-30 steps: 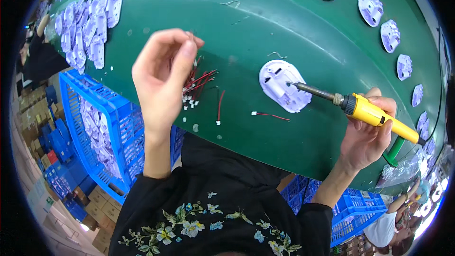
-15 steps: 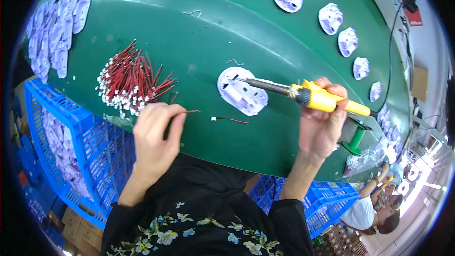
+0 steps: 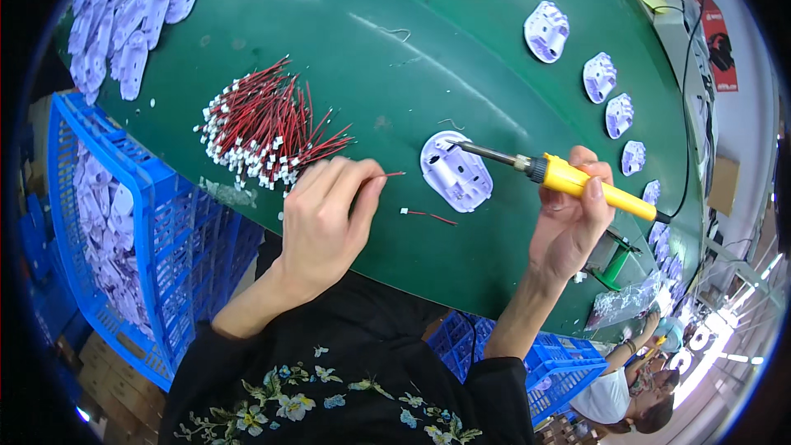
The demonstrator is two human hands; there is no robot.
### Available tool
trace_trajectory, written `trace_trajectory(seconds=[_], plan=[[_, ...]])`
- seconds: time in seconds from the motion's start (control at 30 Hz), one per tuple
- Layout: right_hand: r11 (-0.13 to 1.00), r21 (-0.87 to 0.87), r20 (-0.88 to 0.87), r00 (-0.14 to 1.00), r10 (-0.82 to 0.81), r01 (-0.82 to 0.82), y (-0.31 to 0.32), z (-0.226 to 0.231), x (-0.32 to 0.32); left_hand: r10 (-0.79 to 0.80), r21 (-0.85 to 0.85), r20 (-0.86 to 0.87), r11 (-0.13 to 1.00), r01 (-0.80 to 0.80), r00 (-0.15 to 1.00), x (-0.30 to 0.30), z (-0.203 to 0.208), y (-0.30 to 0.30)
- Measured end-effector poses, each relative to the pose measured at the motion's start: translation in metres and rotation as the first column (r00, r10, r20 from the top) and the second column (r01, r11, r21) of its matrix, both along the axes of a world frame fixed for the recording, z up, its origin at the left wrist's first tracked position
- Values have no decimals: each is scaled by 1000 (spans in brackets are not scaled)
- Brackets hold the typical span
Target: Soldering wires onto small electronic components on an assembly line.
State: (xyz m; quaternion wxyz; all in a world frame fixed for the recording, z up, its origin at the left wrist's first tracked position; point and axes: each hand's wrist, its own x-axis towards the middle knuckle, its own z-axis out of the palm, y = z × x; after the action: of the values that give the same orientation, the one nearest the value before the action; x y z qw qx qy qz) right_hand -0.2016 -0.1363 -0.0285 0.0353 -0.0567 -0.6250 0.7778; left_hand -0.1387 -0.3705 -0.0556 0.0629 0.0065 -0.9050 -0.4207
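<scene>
My right hand [image 3: 577,206] grips a yellow soldering iron [image 3: 568,178], its metal tip pointing left over a pale lilac plastic shell [image 3: 458,177]. The tip is at the shell's upper edge; whether it touches cannot be told. Pinched in my left hand [image 3: 329,214] is a short red wire [image 3: 395,174], its bare end sticking out to the right toward the shell. Just below the shell lies a single red-and-black wire with a white connector [image 3: 424,215]. Close beyond my left hand is a heap of red wires with white connectors [image 3: 272,128].
Lilac plastic parts [image 3: 124,25] are piled at the far left. More shells [image 3: 547,31] form a curved row on the right of the green table [image 3: 346,58]. A green solder spool [image 3: 616,264] stands right of my right hand. Blue crates [image 3: 148,189] flank the near edge; another person [image 3: 626,395] sits at the lower right.
My left hand has moved right with the red wire, closer to the shell. The soldering iron stays over the shell's upper edge. The whole view has shifted a little.
</scene>
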Motion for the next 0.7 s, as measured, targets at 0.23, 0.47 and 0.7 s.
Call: trace_trajectory(seconds=[0.23, 0.47, 0.7], plan=[[999, 32, 2, 999, -43, 43, 11, 4, -11, -42, -123, -90, 992, 31, 995, -2, -11, 1], [996, 21, -18, 996, -87, 88, 20, 15, -32, -72, -182, -37, 981, 65, 997, -3, -12, -4], [1000, -15, 58, 998, -13, 14, 14, 0, -31, 96, -35, -169, 994, -103, 981, -15, -18, 9]])
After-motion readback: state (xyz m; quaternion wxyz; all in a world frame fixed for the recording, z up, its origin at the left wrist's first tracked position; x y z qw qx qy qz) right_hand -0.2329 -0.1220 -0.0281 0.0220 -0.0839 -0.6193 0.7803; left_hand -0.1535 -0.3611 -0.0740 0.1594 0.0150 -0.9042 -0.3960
